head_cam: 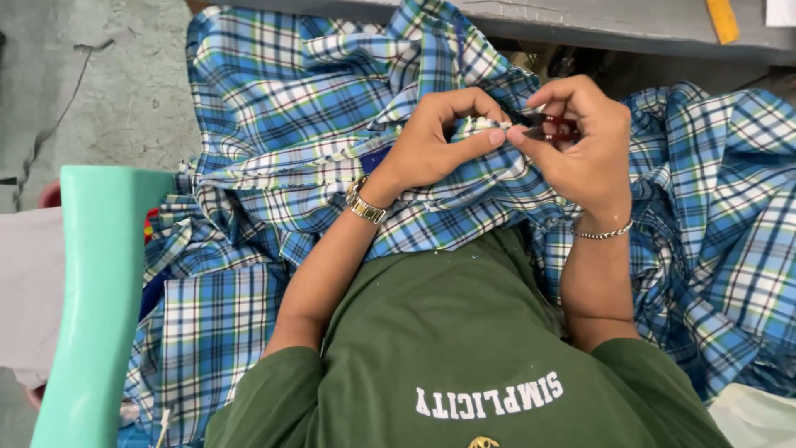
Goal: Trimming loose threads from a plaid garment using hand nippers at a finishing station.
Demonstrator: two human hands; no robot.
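In the head view, the left hand (431, 145) pinches a small fold of the blue checked cloth (282, 124) between thumb and fingers, so its fingers are closed together on the cloth. The right hand (580, 141) is just beside it, almost touching at the fingertips, and its fingers are clamped on a small dark and red cutting tool (551, 129), probably thread snips, though it is mostly hidden. The tip of the tool meets the pinched fold, where some pale thread ends seem to show. I judge that the step in hand is trimming loose threads at this one place on the cloth. The cut wants a firm pinch, with the blades kept on the thread only and clear of the weave. The cloth lies in a big heap over the lap and spreads to both sides. A gold watch (365, 203) is on the left wrist and a thin silver bracelet (601, 234) on the right. At the left stands a mint green plastic chair (95, 290). At the top, on a grey table edge (630, 29), lies a yellow ruler (723, 18). The green shirt (448, 332) has white letters and a small gold mark low on the chest.
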